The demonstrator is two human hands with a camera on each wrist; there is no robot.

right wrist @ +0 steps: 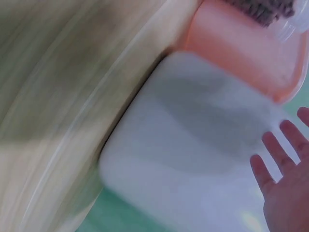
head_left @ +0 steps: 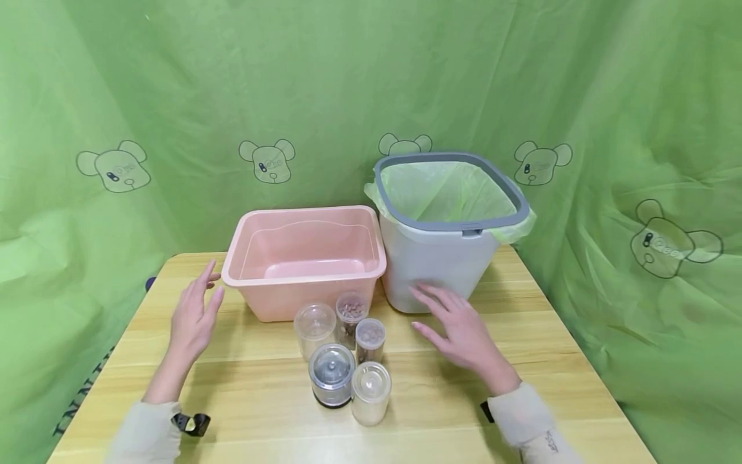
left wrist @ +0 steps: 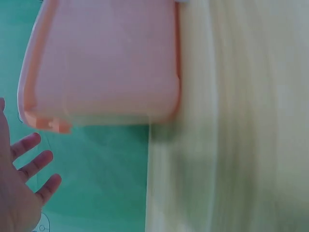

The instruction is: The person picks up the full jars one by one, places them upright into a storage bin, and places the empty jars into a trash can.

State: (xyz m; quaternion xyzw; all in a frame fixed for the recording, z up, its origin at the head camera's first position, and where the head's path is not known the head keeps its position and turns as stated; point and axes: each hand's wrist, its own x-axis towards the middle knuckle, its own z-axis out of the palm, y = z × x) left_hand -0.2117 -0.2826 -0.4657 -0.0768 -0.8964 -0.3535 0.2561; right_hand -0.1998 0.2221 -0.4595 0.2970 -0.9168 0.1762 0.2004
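Observation:
My left hand [head_left: 194, 317], its fingers spread and holding nothing, is just left of a pink plastic basin [head_left: 313, 303]; the left wrist view shows a gap between the fingers and the basin [left wrist: 106, 63]. In front of the white bin [head_left: 440, 264] hovers my right hand [head_left: 455, 328], fingers extended and nothing in them. Between the hands several clear lidded jars cluster on the table: a clear jar [head_left: 315, 328], a jar of small dark bits [head_left: 350, 316], a smaller filled jar [head_left: 370, 341], a dark-based jar [head_left: 332, 374] and a pale jar [head_left: 371, 393].
The bin has a grey rim [head_left: 464, 227] and a green bag liner [head_left: 446, 190] folded over it. Basin and bin stand side by side at the back of the wooden table [head_left: 261, 399]. A green curtain [head_left: 324, 77] with bear drawings hangs behind and at both sides.

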